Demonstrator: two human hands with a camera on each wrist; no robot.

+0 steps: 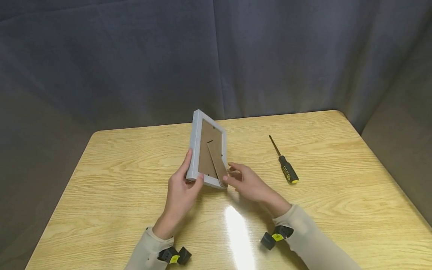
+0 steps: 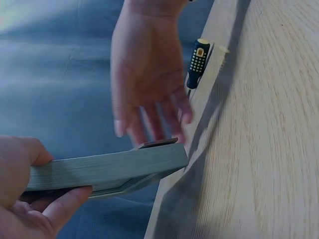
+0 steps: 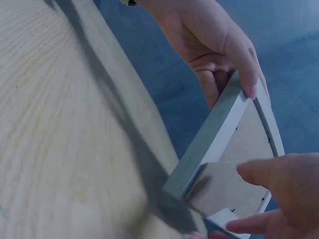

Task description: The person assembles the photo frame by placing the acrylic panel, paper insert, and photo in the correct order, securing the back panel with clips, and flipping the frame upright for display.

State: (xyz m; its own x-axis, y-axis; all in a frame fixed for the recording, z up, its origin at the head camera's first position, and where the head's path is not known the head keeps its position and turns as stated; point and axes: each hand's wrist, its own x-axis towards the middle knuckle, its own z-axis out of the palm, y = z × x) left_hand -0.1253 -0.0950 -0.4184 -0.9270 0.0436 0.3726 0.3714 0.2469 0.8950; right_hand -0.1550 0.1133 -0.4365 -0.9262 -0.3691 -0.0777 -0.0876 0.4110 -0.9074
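Note:
A light grey picture frame [image 1: 195, 146] stands tilted above the table with its brown backing board [image 1: 207, 131] turned towards me. My left hand [image 1: 180, 195] grips its lower left corner, thumb on the back and fingers behind. The backing's stand leg [image 1: 217, 163] slants down to the lower right corner. Around that corner is my right hand [image 1: 251, 183], its thumb by the leg's lower end. In the left wrist view the right hand [image 2: 149, 74] has its fingers loosely stretched out, just past the frame's edge [image 2: 109, 169]. Small dark tabs dot the backing in the right wrist view.
A screwdriver [image 1: 288, 170] with a black and yellow handle lies on the wooden table [image 1: 118, 187], right of the hands. Dark grey curtains [image 1: 152, 67] hang behind the table and at its sides. Both sleeves carry small black wrist cameras.

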